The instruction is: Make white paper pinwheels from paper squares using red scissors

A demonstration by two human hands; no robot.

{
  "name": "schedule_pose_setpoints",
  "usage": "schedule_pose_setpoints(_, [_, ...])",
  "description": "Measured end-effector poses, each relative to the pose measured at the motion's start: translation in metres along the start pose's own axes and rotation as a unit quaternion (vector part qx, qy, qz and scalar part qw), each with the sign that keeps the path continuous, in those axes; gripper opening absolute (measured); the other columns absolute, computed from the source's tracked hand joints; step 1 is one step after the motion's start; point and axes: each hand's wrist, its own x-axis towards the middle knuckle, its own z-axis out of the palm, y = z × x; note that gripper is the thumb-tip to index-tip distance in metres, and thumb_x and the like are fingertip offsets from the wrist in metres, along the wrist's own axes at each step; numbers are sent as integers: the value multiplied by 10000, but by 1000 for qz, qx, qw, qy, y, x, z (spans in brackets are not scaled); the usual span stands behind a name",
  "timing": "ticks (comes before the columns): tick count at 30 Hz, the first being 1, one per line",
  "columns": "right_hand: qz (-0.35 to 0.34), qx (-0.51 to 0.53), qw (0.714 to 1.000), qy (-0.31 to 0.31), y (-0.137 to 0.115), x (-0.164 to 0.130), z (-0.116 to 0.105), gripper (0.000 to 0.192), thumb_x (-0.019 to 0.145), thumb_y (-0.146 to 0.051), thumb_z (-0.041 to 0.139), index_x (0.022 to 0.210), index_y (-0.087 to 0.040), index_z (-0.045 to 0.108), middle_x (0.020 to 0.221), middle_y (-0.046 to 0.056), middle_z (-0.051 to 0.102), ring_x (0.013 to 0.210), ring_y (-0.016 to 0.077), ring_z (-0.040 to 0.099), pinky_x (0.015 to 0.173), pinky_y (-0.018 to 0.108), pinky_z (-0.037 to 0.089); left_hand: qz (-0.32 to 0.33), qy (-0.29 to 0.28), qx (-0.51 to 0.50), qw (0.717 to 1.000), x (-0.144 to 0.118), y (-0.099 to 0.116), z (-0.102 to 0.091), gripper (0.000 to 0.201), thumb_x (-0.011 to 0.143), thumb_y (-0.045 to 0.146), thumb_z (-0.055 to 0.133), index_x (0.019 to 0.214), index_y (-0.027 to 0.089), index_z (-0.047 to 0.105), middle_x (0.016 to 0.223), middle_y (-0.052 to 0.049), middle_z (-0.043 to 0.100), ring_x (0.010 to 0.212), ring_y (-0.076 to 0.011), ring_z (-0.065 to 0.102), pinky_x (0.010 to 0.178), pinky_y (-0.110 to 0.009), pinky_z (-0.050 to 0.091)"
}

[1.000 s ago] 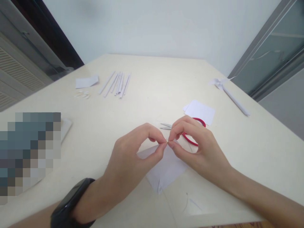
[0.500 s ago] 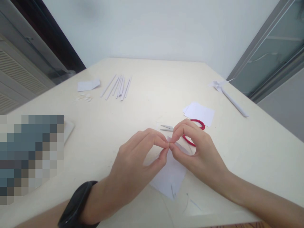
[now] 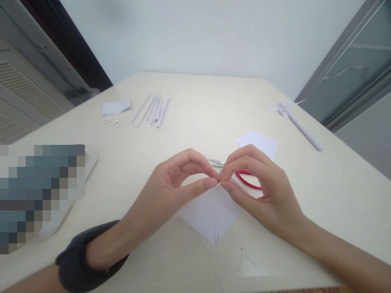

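Note:
A white sheet of paper [image 3: 210, 215] hangs by one corner just above the cream table [image 3: 195, 122], its lower point touching or near the surface. My left hand [image 3: 171, 191] and my right hand [image 3: 262, 191] both pinch that top corner between thumb and forefinger, fingertips almost meeting. A black watch band sits on my left wrist. Red-handled scissors [image 3: 249, 181] lie on the table right behind my right hand, partly hidden by its fingers.
Several rolled white paper sticks [image 3: 154, 109] lie at the back left beside a paper scrap [image 3: 115, 107]. A small stack of white sheets [image 3: 258, 143] lies behind the scissors. A paper pinwheel on a stick [image 3: 297, 122] lies at the far right. A blurred patch covers the left edge.
Both hands have lifted the pinched corner slightly and the sheet has turned, so its lower point now sits further right. The camera has shifted a little.

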Motion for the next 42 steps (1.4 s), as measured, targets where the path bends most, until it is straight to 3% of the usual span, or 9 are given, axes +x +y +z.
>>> schedule_pose_setpoints(14, [-28,4,999,-26,0,-2,3,120,784,-99,587,831,-206,559,888,23,544,826,142,544,703,287,456,-58,-53,-47,996,4,-2,-3,176,740,137,681,806,218,540,775,16,655,797,-133,635,647,-212,502])
schedule_pose_setpoints(30, [6,31,998,-49,0,-1,4,156,745,-64,614,797,-183,526,870,6,520,816,115,534,737,261,436,13,-40,-8,999,2,-3,-5,225,717,113,709,729,215,509,712,30,623,747,-122,601,719,-259,493])
schedule_pose_setpoints(35, [-18,1,1000,-25,-3,0,-2,140,781,-147,635,771,-205,508,863,13,527,788,138,527,679,291,441,45,-41,-52,997,2,-2,-5,263,706,47,697,705,219,498,675,45,610,717,-125,600,696,-270,494])
schedule_pose_setpoints(42, [1,14,997,73,-5,5,-14,107,794,-150,621,768,-214,539,839,31,536,801,174,523,683,343,442,27,-47,-125,991,1,-2,-4,292,708,-1,676,689,222,489,674,68,595,720,-102,611,681,-239,494])
